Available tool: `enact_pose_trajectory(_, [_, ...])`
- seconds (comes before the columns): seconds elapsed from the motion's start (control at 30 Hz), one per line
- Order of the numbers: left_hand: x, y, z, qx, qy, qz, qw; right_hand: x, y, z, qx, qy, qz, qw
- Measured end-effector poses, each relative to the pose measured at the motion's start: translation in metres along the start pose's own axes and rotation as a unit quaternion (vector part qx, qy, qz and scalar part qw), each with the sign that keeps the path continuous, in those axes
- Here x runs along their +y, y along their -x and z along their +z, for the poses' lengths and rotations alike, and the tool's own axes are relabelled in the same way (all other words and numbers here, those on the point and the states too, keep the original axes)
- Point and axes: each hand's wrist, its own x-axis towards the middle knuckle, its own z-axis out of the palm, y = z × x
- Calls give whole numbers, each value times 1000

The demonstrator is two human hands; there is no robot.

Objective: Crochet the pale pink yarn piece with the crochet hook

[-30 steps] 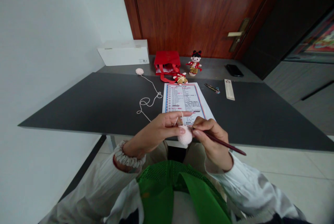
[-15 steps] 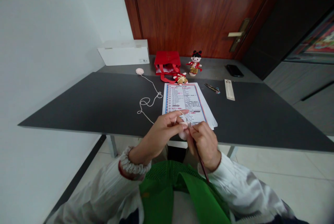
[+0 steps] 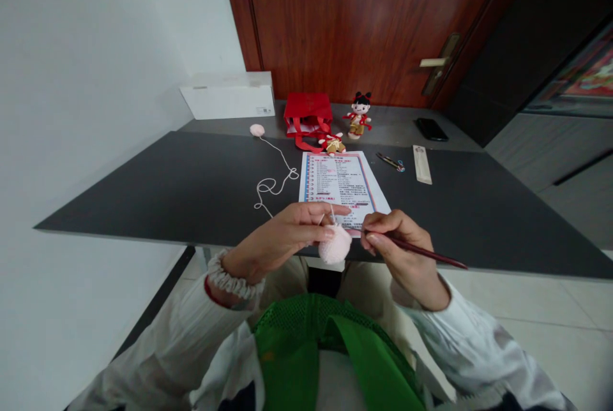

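Pinched in my left hand [image 3: 292, 229] is a pale pink crocheted piece [image 3: 335, 246], rounded like a small cup or ball, above the table's front edge. A strand of the same yarn [image 3: 274, 186] passes over my raised left index finger and trails back across the table to a small yarn ball [image 3: 257, 130]. My right hand [image 3: 400, 242] grips a crochet hook [image 3: 426, 253] with a dark red handle, pointing left. The hook's thin tip reaches the top edge of the piece; whether it sits inside a stitch is too small to tell.
Under my hands lies a printed pattern sheet [image 3: 342, 175]. Behind it are a red gift bag [image 3: 308, 111], a small doll's body [image 3: 332, 143] and a standing crocheted doll [image 3: 359, 116]. Rightward are a pen-like tool [image 3: 390, 161], a paper sleeve [image 3: 422, 165] and a phone [image 3: 431, 129]. A white box [image 3: 230, 97] stands back left.
My right hand has moved right and swung the hook from steep to nearly level. The crocheted piece, earlier mostly covered by my fingers, now shows its rounded side.
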Motion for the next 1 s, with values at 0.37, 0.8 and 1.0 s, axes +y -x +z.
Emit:
enact_pose_trajectory(0.37, [2,2,-3,-82,-13,-30,996,-23,-7,-18,-109,41,65,991])
enact_pose_trajectory(0.8, [2,-3,-18,-179,-26,-106,978,-25,-19,-22,-191,-64,118,972])
enact_pose_trajectory(1.0, [7,-1,-11,-135,-109,-53,983,-15,-24,-16,-150,-185,202,950])
